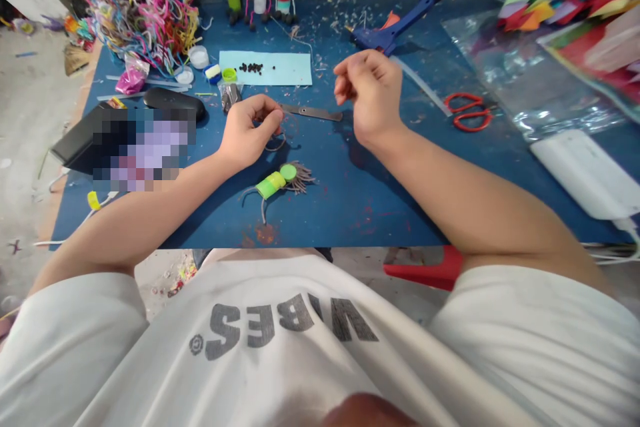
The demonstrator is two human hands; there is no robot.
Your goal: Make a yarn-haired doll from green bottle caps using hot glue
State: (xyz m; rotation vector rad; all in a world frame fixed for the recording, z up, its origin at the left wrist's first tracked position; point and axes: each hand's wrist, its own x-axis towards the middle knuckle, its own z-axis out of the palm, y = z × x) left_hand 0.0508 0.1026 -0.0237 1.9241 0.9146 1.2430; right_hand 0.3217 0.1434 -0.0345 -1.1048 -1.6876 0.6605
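The left hand (250, 128) rests near the middle of the blue tabletop (350, 200), thumb and fingertips pinched on a thin cord (276, 144) that loops out beneath them. The right hand (371, 90) hovers just beside it with its fingers curled inward; whether it holds anything cannot be told. A green wrapped doll (278, 181) lies toward the near edge, below the left hand. A metal strip (313, 111) lies between the hands, and red scissors (467, 112) lie toward the right edge.
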